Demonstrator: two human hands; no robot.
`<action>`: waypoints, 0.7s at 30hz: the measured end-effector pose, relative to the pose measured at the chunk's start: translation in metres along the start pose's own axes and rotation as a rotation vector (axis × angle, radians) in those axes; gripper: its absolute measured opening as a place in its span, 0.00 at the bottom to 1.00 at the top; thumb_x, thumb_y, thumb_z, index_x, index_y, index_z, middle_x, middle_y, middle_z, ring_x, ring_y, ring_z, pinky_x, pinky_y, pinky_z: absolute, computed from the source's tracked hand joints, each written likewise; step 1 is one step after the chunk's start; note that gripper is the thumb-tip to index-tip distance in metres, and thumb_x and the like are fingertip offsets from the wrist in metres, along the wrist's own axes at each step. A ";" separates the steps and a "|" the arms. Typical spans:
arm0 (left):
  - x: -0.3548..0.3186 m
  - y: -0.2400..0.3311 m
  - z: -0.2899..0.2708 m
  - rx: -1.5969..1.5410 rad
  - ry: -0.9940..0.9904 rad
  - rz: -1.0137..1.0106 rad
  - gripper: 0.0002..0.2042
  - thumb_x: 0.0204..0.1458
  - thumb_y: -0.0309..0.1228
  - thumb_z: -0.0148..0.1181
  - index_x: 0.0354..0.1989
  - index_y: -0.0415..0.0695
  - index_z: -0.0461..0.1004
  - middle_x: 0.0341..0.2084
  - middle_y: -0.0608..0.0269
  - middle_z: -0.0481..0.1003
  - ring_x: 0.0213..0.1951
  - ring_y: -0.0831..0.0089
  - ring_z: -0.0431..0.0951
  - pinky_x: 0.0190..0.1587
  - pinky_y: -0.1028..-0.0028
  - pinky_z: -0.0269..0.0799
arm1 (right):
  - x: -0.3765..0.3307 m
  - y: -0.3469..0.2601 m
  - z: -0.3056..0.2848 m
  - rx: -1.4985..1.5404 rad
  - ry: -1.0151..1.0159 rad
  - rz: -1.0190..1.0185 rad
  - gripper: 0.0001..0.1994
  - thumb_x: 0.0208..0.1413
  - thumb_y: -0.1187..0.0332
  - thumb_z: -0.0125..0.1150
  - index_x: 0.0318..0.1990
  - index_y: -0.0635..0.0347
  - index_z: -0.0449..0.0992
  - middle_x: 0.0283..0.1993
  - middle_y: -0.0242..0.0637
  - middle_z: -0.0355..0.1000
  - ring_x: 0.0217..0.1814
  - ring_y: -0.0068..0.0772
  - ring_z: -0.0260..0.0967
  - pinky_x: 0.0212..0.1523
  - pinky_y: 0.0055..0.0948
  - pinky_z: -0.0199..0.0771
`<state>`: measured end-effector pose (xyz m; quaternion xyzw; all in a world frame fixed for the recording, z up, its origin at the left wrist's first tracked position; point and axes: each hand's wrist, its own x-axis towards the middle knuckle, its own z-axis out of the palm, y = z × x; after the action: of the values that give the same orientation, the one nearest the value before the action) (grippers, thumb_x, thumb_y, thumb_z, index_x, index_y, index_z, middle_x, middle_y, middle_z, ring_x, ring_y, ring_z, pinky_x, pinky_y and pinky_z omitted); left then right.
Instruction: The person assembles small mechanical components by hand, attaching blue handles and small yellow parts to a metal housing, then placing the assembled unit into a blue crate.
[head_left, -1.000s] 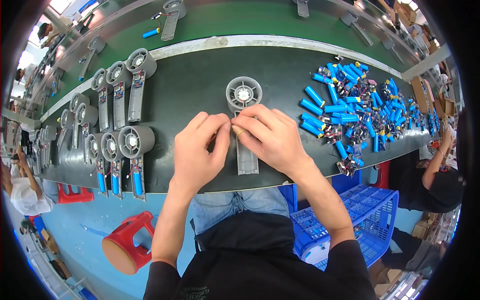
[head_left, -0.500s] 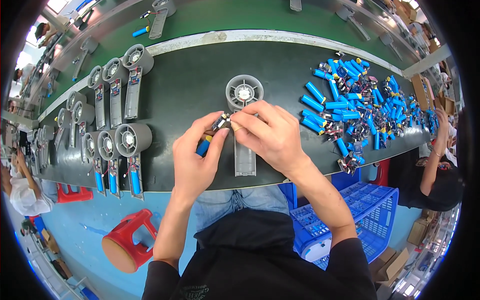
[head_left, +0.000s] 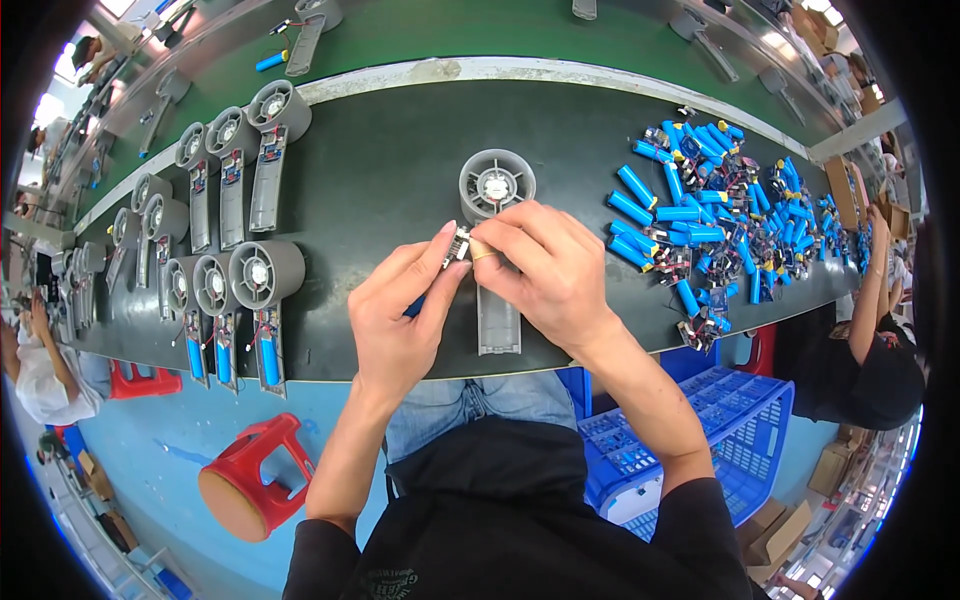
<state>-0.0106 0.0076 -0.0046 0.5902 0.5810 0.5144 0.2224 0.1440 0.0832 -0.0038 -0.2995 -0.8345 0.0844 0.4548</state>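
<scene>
My left hand (head_left: 400, 310) is closed, pinching a small circuit board (head_left: 455, 250) between thumb and fingers. A blue cylindrical battery (head_left: 414, 306) pokes out beneath that palm, mostly hidden. At the board's upper end, the fingertips of my right hand (head_left: 550, 270) pinch a small white connector (head_left: 464, 233); its wires are hard to make out. Directly behind both hands a grey handheld fan body lies on the dark bench, its round fan head (head_left: 531, 186) at the far end. Its open handle (head_left: 499, 328) points toward me, its upper part covered by my right hand.
Several grey fan bodies (head_left: 268, 270) stand in rows at left, some with batteries in their handles. A pile of blue batteries with boards (head_left: 690, 212) covers the right side. Below are a blue basket (head_left: 770, 440) and a red stool (head_left: 262, 470). A co-worker's arm (head_left: 868, 290) reaches in at right.
Both hands stay together at the board, which has turned slightly and sits a little further right in view. Less of the battery shows below my left hand.
</scene>
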 end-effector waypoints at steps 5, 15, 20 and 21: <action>0.001 -0.004 -0.006 0.103 -0.031 0.149 0.19 0.50 0.17 0.67 0.52 0.38 0.79 0.35 0.55 0.80 0.33 0.69 0.80 0.35 0.74 0.75 | 0.001 0.001 -0.001 -0.007 -0.009 -0.026 0.10 0.40 0.73 0.71 0.31 0.53 0.77 0.30 0.26 0.71 0.28 0.29 0.71 0.28 0.30 0.68; 0.002 -0.003 -0.002 0.164 0.035 0.254 0.18 0.51 0.17 0.65 0.52 0.37 0.79 0.35 0.53 0.81 0.33 0.69 0.80 0.38 0.75 0.74 | 0.005 0.002 -0.005 0.075 -0.009 0.022 0.10 0.39 0.76 0.73 0.31 0.56 0.80 0.30 0.29 0.75 0.24 0.28 0.69 0.26 0.29 0.65; 0.003 -0.002 -0.007 0.032 -0.089 0.114 0.18 0.52 0.16 0.63 0.53 0.37 0.78 0.34 0.54 0.81 0.33 0.69 0.80 0.38 0.76 0.74 | 0.006 0.006 -0.008 0.108 -0.019 -0.006 0.10 0.39 0.75 0.73 0.31 0.55 0.80 0.30 0.28 0.75 0.23 0.25 0.67 0.25 0.27 0.63; 0.003 -0.003 -0.006 0.032 -0.088 0.113 0.18 0.52 0.16 0.63 0.53 0.37 0.78 0.34 0.54 0.81 0.33 0.69 0.80 0.38 0.76 0.74 | 0.005 0.006 -0.008 0.102 -0.014 -0.002 0.10 0.39 0.75 0.73 0.31 0.55 0.80 0.30 0.28 0.75 0.23 0.25 0.67 0.25 0.26 0.63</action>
<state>-0.0176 0.0089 -0.0043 0.6477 0.5446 0.4901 0.2089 0.1508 0.0897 0.0015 -0.2746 -0.8326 0.1287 0.4635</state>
